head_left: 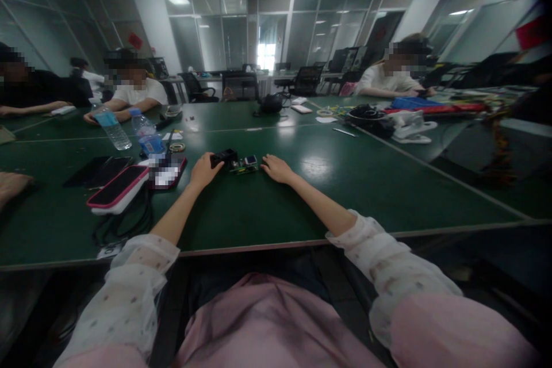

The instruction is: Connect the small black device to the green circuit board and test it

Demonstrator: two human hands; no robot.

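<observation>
My left hand [206, 171] is closed round the near left end of a small black box-shaped device [225, 156], its thumb along the near side. Just right of that device lies a small green circuit board [244, 170] with a little white-framed display [250, 160] on it. My right hand [276, 169] rests on the green table [259, 213] beside the board, fingers stretched out and holding nothing. A narrow gap separates its fingertips from the board. Details on the board are too small to make out.
To the left are a pink-edged phone [118, 187], black cables [138, 218] and two water bottles [112, 126] [146, 132]. A roll of tape [176, 148] is near them. Farther right lie a pen [345, 133] and a white plastic object [411, 128]. Other people sit around the table.
</observation>
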